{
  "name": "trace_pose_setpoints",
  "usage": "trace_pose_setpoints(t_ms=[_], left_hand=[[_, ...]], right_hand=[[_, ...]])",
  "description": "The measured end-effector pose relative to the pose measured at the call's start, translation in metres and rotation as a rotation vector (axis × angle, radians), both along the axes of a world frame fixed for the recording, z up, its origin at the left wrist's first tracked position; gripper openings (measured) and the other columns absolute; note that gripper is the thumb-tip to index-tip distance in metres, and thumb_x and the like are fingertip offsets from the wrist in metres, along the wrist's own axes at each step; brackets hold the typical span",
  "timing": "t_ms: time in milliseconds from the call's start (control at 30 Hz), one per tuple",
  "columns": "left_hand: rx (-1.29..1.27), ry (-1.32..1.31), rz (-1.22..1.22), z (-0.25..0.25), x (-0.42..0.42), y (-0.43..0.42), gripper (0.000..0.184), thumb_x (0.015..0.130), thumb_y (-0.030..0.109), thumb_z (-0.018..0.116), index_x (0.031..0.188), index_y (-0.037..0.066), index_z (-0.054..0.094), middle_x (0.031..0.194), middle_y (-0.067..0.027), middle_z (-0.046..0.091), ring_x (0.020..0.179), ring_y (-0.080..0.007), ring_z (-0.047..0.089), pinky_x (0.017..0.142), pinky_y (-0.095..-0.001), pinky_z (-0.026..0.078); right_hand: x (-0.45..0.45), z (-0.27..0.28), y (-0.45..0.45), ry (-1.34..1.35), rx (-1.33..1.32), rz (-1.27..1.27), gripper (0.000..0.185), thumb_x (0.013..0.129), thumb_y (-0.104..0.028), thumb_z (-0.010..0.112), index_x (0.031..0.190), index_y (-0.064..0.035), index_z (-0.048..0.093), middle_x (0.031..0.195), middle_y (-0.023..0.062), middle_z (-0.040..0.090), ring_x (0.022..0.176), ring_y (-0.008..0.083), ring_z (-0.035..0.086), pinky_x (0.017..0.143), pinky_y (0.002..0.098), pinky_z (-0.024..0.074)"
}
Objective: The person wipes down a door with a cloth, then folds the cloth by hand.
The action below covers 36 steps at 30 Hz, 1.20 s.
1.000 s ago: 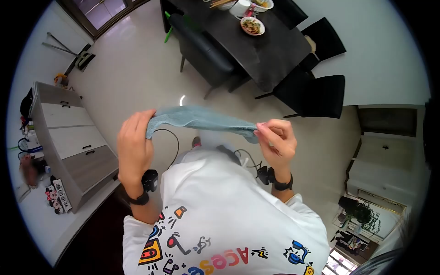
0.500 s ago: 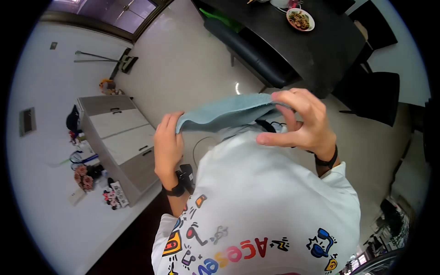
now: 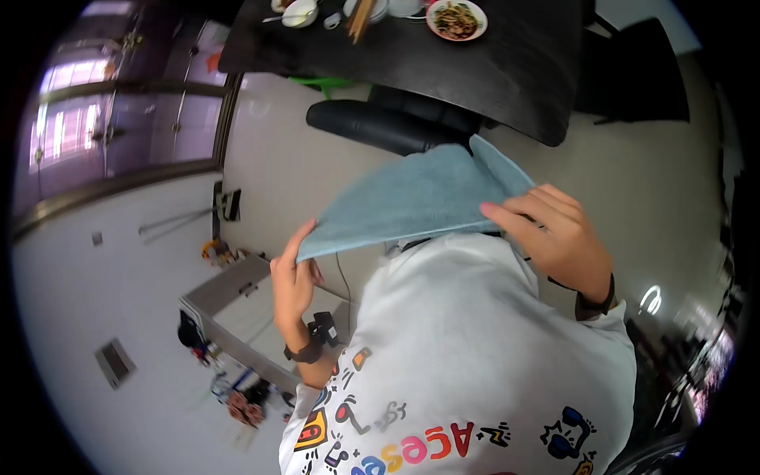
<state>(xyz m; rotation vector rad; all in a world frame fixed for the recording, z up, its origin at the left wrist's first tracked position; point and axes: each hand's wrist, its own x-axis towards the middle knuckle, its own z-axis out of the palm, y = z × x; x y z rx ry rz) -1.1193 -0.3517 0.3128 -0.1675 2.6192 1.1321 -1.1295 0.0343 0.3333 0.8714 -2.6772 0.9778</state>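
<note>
A blue-grey cloth (image 3: 412, 194) is spread in the air between my hands, in front of my white shirt. My left hand (image 3: 293, 281) pinches its lower left corner, and a black band with a small black device sits on that wrist. On the other side my right hand (image 3: 558, 233) grips the cloth near its right end between thumb and fingers. A flap of the cloth stands up and folds over beside the right fingers.
Ahead is a dark table (image 3: 507, 75) with a plate of food (image 3: 457, 20), a white bowl (image 3: 300, 13) and chopsticks (image 3: 361, 20). A black chair (image 3: 388, 127) stands at its near side, another (image 3: 637, 71) at right. A cabinet (image 3: 261, 317) is at left.
The cloth has gone from a narrow, bunched strip to a wider spread sheet. The view has turned toward the table and the glass doors on the left. Both hands still hold the cloth.
</note>
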Motion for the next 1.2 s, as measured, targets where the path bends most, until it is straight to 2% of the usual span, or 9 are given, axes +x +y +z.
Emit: trace_pose_setpoints(t_ms=[267, 367, 400, 467, 567, 700, 767, 1100, 1200], left_hand=[[0.650, -0.024, -0.245, -0.038, -0.120, 0.030, 0.033, 0.107, 0.018, 0.041, 0.130, -0.002, 0.054, 0.084, -0.0164, 0.070, 0.065, -0.0211, 0.068, 0.074, -0.0384, 0.059], [0.547, 0.110, -0.264, -0.132, -0.177, 0.078, 0.033, 0.105, 0.019, 0.050, 0.130, -0.002, 0.054, 0.095, -0.0107, 0.070, 0.088, -0.0196, 0.070, 0.083, -0.0325, 0.056], [0.076, -0.063, -0.282, -0.131, -0.188, 0.097, 0.038, 0.101, 0.018, 0.056, 0.132, -0.003, 0.053, 0.101, -0.0128, 0.072, 0.096, -0.0196, 0.070, 0.090, -0.0320, 0.053], [-0.035, 0.439, -0.594, -0.218, -0.207, 0.114, 0.055, 0.096, 0.019, 0.056, 0.143, -0.005, 0.041, 0.119, -0.0288, 0.063, 0.110, -0.0462, 0.058, 0.098, -0.0480, 0.045], [-0.438, 0.105, -0.810, -0.282, -0.211, 0.137, 0.068, 0.099, 0.037, 0.053, 0.147, -0.007, 0.037, 0.127, -0.0293, 0.060, 0.122, -0.0429, 0.055, 0.107, -0.0491, 0.039], [-0.517, 0.158, -0.890, -0.306, -0.202, 0.142, 0.069, 0.102, 0.049, 0.039, 0.146, -0.004, 0.042, 0.126, -0.0282, 0.062, 0.118, -0.0415, 0.059, 0.107, -0.0478, 0.041], [-0.482, 0.151, -0.902, -0.297, -0.205, 0.136, 0.070, 0.103, 0.052, 0.035, 0.145, -0.003, 0.045, 0.122, -0.0262, 0.065, 0.117, -0.0401, 0.060, 0.106, -0.0469, 0.042], [-0.291, 0.202, -1.429, -0.281, -0.235, 0.101, 0.085, 0.093, 0.065, 0.050, 0.144, -0.004, 0.044, 0.127, -0.0272, 0.060, 0.120, -0.0415, 0.057, 0.104, -0.0478, 0.043], [-0.269, 0.242, -1.523, -0.290, -0.241, 0.093, 0.086, 0.095, 0.064, 0.049, 0.144, -0.007, 0.042, 0.128, -0.0263, 0.058, 0.121, -0.0418, 0.056, 0.106, -0.0466, 0.042]], right_hand=[[0.008, -0.031, 0.014, -0.134, -0.119, -0.406, 0.035, 0.075, 0.001, 0.073, 0.110, -0.0046, 0.069, 0.091, 0.0084, 0.068, 0.076, 0.0237, 0.061, 0.070, 0.0357, 0.0507], [-0.018, -0.106, 0.023, -0.178, -0.205, -0.633, 0.038, 0.078, 0.001, 0.073, 0.115, -0.0050, 0.067, 0.091, 0.0091, 0.070, 0.077, 0.0274, 0.064, 0.070, 0.0377, 0.0523], [-0.031, -0.141, 0.023, -0.234, -0.290, -0.701, 0.036, 0.080, 0.000, 0.073, 0.115, -0.0050, 0.066, 0.091, 0.0101, 0.071, 0.077, 0.0296, 0.066, 0.070, 0.0393, 0.0527], [-0.059, -0.206, 0.017, -0.284, -0.379, -0.779, 0.033, 0.082, -0.001, 0.071, 0.115, -0.0054, 0.066, 0.093, 0.0123, 0.072, 0.079, 0.0338, 0.068, 0.072, 0.0412, 0.0540], [-0.092, -0.272, -0.013, -0.465, -0.449, -0.755, 0.034, 0.085, -0.008, 0.069, 0.119, -0.0048, 0.065, 0.106, 0.0171, 0.072, 0.095, 0.0378, 0.069, 0.083, 0.0419, 0.0549], [-0.084, -0.351, -0.052, -0.394, -0.001, -0.432, 0.059, 0.090, -0.033, 0.070, 0.135, 0.0008, 0.055, 0.134, 0.0243, 0.058, 0.118, 0.0368, 0.061, 0.100, 0.0461, 0.0493], [-0.076, -0.338, -0.055, -0.563, 0.137, -0.452, 0.078, 0.086, -0.060, 0.065, 0.139, -0.0041, 0.054, 0.145, 0.0232, 0.050, 0.130, 0.0404, 0.050, 0.108, 0.0492, 0.0408], [-0.057, -0.315, -0.087, -0.389, 0.318, -0.543, 0.103, 0.061, -0.044, 0.091, 0.142, 0.0011, 0.046, 0.145, 0.0219, 0.050, 0.135, 0.0385, 0.046, 0.116, 0.0486, 0.0319], [-0.067, -0.313, -0.098, -0.469, 0.273, -0.587, 0.092, 0.059, -0.034, 0.092, 0.134, 0.0014, 0.053, 0.136, 0.0228, 0.057, 0.128, 0.0392, 0.052, 0.111, 0.0500, 0.0368]])
